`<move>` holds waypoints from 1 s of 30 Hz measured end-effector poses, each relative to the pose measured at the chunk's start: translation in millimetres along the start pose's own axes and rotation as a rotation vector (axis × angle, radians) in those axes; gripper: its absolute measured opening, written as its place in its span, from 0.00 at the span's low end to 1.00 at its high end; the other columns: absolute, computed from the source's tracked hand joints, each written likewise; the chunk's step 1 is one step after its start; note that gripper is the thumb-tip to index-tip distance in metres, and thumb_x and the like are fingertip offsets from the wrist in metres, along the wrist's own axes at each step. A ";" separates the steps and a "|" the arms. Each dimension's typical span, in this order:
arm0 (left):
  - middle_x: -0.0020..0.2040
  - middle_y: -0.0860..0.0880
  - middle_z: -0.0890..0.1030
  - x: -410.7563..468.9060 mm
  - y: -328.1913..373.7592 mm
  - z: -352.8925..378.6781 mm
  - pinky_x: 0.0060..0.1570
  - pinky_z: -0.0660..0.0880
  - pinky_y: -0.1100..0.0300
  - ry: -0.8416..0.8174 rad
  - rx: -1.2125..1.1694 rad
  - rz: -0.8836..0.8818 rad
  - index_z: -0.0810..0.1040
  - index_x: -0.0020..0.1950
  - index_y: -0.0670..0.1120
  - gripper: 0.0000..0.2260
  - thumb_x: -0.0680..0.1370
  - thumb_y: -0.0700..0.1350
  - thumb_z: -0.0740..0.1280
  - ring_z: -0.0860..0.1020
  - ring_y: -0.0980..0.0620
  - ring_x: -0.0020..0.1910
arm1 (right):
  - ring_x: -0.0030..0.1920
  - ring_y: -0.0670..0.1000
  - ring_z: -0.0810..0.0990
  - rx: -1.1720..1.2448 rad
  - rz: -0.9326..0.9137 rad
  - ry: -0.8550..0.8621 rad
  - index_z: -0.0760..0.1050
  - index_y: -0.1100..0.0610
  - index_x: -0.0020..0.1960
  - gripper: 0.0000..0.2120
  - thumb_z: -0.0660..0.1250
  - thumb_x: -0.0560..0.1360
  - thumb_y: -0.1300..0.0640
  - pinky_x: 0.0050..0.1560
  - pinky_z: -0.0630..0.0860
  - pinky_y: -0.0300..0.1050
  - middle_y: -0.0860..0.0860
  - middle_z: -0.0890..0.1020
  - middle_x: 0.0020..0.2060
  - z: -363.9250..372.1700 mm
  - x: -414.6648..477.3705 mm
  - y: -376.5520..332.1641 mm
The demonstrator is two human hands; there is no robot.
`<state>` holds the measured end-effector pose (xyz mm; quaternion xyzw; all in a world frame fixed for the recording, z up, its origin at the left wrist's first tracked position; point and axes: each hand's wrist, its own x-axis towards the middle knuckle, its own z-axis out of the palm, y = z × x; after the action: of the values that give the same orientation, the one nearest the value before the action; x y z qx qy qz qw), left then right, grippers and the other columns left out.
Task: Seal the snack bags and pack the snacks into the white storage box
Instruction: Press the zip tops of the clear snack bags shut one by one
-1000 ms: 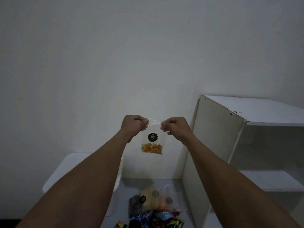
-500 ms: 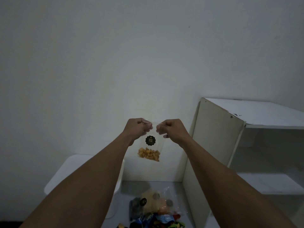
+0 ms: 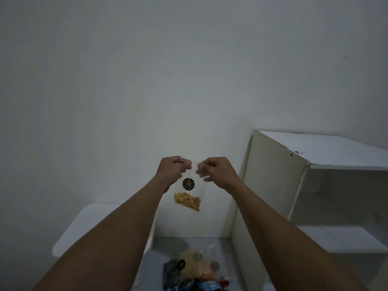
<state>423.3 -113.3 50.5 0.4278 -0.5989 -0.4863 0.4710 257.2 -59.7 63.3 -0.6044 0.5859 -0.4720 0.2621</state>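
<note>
A small clear snack bag [image 3: 190,193] with a black round sticker and orange-yellow pieces at its bottom hangs in the air in front of the wall. My left hand [image 3: 173,168] pinches its top edge at the left. My right hand [image 3: 214,170] pinches the top edge at the right, fingertips close to the left hand's. The bag tilts slightly, bottom toward the right. A white storage box [image 3: 84,225] stands low at the left, partly hidden by my left forearm. More snack bags [image 3: 195,271] lie in a pile on the floor below.
A white open shelf unit [image 3: 279,181] stands at the right, its side panel close to my right forearm. A plain pale wall fills the view behind. The grey floor [image 3: 168,246] shows between the box and the shelf.
My two hands have come closer together along the bag's top edge, and the bag now hangs more tilted. The view has shifted slightly.
</note>
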 end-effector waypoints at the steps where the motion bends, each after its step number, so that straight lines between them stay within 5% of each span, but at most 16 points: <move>1: 0.45 0.48 0.85 1.0 -2.2 -0.3 0.51 0.77 0.53 0.004 0.032 0.001 0.84 0.44 0.45 0.03 0.76 0.44 0.72 0.79 0.50 0.46 | 0.41 0.51 0.85 -0.024 -0.001 0.014 0.82 0.61 0.47 0.06 0.69 0.77 0.59 0.49 0.83 0.50 0.53 0.87 0.40 1.2 0.0 0.6; 9: 0.45 0.48 0.82 -1.4 -4.2 5.5 0.47 0.80 0.55 0.215 0.192 -0.058 0.79 0.47 0.44 0.22 0.67 0.60 0.77 0.80 0.50 0.45 | 0.39 0.45 0.85 -0.181 -0.016 0.148 0.80 0.48 0.37 0.09 0.68 0.76 0.54 0.47 0.83 0.52 0.46 0.86 0.34 9.9 -2.6 8.6; 12: 0.44 0.43 0.85 -5.4 1.9 8.1 0.39 0.82 0.58 0.084 0.000 -0.160 0.82 0.46 0.38 0.19 0.72 0.55 0.75 0.83 0.51 0.40 | 0.40 0.45 0.85 -0.172 -0.022 0.147 0.80 0.47 0.37 0.09 0.68 0.76 0.55 0.48 0.83 0.54 0.45 0.85 0.35 16.4 -5.3 9.4; 16: 0.44 0.40 0.85 -6.5 8.2 10.1 0.42 0.83 0.57 0.047 -0.177 -0.223 0.82 0.48 0.35 0.09 0.75 0.42 0.72 0.83 0.50 0.39 | 0.41 0.47 0.84 -0.190 -0.025 0.122 0.82 0.50 0.40 0.06 0.67 0.74 0.54 0.47 0.82 0.56 0.45 0.85 0.36 22.9 -6.1 9.7; 23: 0.42 0.38 0.85 0.2 8.0 7.4 0.40 0.82 0.58 0.014 -0.135 -0.202 0.83 0.47 0.34 0.05 0.72 0.34 0.70 0.84 0.49 0.36 | 0.39 0.47 0.85 -0.069 0.009 0.102 0.83 0.51 0.43 0.08 0.71 0.72 0.47 0.46 0.84 0.52 0.48 0.86 0.36 23.2 -10.3 12.2; 30: 0.45 0.41 0.82 -2.0 2.8 4.3 0.47 0.82 0.55 -0.148 -0.110 -0.179 0.80 0.53 0.35 0.06 0.77 0.34 0.67 0.80 0.49 0.41 | 0.37 0.51 0.81 0.065 0.102 0.026 0.82 0.62 0.43 0.06 0.66 0.76 0.63 0.38 0.82 0.44 0.55 0.83 0.37 17.8 -8.9 10.0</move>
<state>419.3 -110.2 52.5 0.4162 -0.5636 -0.5888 0.4031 269.4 -57.2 44.8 -0.5588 0.6037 -0.4845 0.2976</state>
